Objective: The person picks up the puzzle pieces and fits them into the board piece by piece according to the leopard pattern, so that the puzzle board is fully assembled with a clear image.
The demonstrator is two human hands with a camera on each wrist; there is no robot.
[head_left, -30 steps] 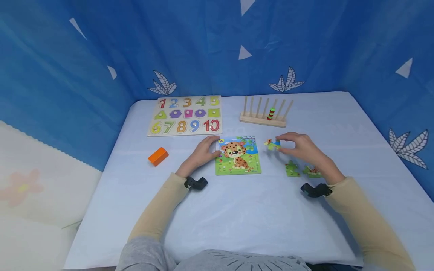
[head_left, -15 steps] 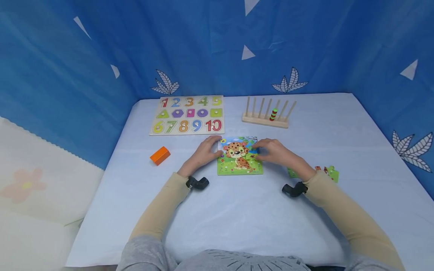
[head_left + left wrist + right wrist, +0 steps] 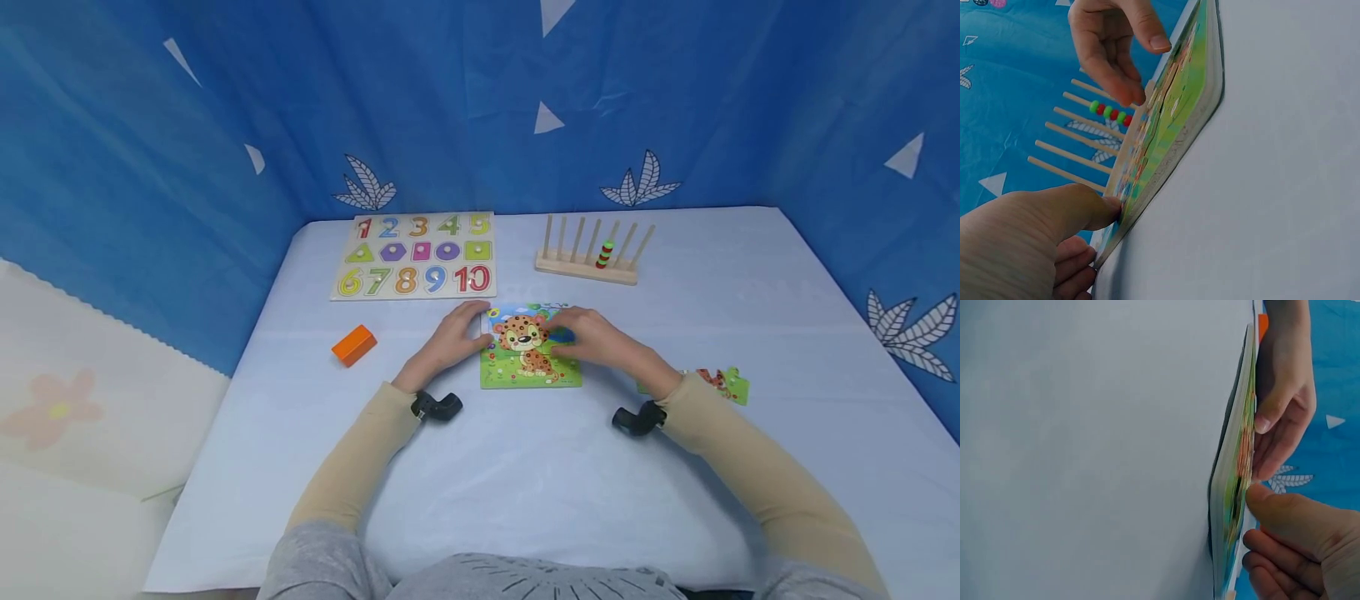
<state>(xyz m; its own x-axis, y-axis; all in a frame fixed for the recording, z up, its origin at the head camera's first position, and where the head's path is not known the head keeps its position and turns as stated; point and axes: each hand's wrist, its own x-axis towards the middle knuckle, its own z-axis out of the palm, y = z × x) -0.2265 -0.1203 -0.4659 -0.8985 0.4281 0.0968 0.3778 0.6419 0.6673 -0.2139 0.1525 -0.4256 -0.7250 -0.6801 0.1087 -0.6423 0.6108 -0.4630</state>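
Note:
A square jigsaw puzzle (image 3: 510,375) with a leopard picture lies flat in its tray in the middle of the table. My left hand (image 3: 448,337) grips the tray's left edge; in the left wrist view its thumb sits on the rim and the fingers are beside the side wall. Over the puzzle's right part, my right hand (image 3: 596,337) has bent fingers and a thumb apart from them. Its fingertips are right at the picture's surface, and no piece shows between them in the left wrist view. Loose puzzle pieces (image 3: 737,387) lie to the right, partly hidden by the right forearm.
Behind stand a wooden number board (image 3: 412,287) and a peg rack (image 3: 573,268) with red and green beads on one peg. An orange block (image 3: 354,345) lies left of the left hand. A blue curtain (image 3: 465,108) hangs behind the white table (image 3: 525,467).
My right hand has carried a puzzle piece leftward from beside the puzzle onto its right part, then shifted slightly further left, the piece no longer visible in it. The left hand has stayed on the tray.

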